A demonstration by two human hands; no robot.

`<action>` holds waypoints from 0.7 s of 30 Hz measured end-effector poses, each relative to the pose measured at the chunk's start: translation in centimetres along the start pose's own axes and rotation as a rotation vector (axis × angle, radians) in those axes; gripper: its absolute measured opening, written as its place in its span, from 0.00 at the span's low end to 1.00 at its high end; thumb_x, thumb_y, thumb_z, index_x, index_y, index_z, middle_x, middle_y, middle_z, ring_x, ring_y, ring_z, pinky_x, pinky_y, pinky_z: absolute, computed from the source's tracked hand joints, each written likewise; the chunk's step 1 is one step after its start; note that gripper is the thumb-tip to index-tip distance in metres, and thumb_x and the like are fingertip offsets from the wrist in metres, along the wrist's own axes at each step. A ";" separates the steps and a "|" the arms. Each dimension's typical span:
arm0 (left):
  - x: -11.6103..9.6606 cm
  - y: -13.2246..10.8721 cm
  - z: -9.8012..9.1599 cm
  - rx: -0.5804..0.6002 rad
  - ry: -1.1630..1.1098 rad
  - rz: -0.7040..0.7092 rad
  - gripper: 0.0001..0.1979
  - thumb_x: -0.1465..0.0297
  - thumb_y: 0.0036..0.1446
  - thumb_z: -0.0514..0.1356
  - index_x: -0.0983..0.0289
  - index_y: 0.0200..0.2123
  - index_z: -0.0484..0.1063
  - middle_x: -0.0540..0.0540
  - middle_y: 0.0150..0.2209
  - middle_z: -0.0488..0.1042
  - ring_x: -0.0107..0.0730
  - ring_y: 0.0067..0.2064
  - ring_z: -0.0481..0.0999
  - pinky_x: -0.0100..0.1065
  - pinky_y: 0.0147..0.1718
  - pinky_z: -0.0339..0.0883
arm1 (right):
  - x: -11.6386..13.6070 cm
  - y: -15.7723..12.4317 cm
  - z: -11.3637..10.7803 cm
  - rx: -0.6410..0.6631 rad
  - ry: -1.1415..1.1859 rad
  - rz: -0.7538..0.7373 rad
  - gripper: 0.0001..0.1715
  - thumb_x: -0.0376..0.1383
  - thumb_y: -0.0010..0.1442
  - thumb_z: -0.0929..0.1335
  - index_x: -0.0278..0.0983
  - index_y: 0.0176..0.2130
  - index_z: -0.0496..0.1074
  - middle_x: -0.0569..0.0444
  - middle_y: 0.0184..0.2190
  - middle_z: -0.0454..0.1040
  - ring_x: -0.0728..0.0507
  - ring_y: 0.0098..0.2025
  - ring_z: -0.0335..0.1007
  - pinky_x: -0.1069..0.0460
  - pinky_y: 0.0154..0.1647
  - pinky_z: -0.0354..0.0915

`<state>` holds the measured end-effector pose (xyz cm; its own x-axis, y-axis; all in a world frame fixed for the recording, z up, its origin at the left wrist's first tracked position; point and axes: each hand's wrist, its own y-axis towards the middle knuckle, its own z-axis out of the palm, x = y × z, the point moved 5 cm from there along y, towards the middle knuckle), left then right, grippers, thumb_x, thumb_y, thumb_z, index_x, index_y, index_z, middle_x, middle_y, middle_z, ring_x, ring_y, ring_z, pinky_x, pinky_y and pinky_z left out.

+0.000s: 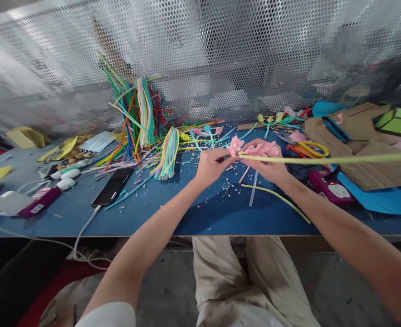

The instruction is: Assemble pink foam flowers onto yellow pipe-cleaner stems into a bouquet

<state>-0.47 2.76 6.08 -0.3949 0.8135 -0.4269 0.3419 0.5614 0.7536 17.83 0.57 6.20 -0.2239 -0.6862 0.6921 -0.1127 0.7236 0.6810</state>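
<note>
Both my hands meet above the blue table (200,218). My left hand (211,164) is closed in a pinch on a fluffy pink pipe-cleaner flower (236,145). My right hand (266,163) is wrapped round more pink pipe-cleaner petals (265,149) and holds the end of a long yellow-green pipe cleaner (350,159) that runs off to the right edge. A loose yellow-green stem (278,196) and a pale straw piece (254,188) lie on the table under my hands.
Bundles of coloured pipe cleaners (142,118) lean against the perforated metal screen (200,45). A black phone (112,186) with a white cable, a purple gadget (40,200), cardboard sheets (357,136), scissors (309,147), finished little flowers (203,131) and scattered snippets cover the table.
</note>
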 end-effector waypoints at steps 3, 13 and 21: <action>0.1 0.1 0.0 0.026 0.029 -0.018 0.20 0.53 0.65 0.62 0.63 0.33 0.83 0.52 0.25 0.79 0.25 0.25 0.71 0.29 0.26 0.62 | 0.3 0.0 0.4 -0.072 0.014 -0.016 0.05 0.37 0.58 0.73 0.41 0.30 0.75 0.53 0.34 0.79 0.43 0.36 0.77 0.48 0.39 0.75; -0.2 0.0 0.0 0.002 0.201 0.096 0.07 0.65 0.62 0.66 0.62 0.39 0.82 0.53 0.31 0.82 0.30 0.34 0.80 0.30 0.37 0.70 | -0.5 0.3 1.1 -0.161 0.108 0.204 0.09 0.37 0.54 0.75 0.38 0.27 0.74 0.53 0.28 0.78 0.44 0.30 0.74 0.48 0.32 0.74; -0.8 -0.2 0.0 -0.069 0.279 0.132 0.06 0.67 0.61 0.64 0.62 0.37 0.81 0.52 0.29 0.81 0.28 0.32 0.79 0.29 0.32 0.67 | -0.8 0.3 1.4 -0.167 0.187 0.224 0.12 0.37 0.51 0.75 0.38 0.25 0.70 0.54 0.28 0.78 0.45 0.30 0.74 0.50 0.32 0.73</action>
<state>-0.24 2.00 6.31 -0.5731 0.8002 -0.1769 0.3508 0.4346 0.8295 16.61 1.42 5.54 -0.0423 -0.5247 0.8502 0.0825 0.8462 0.5264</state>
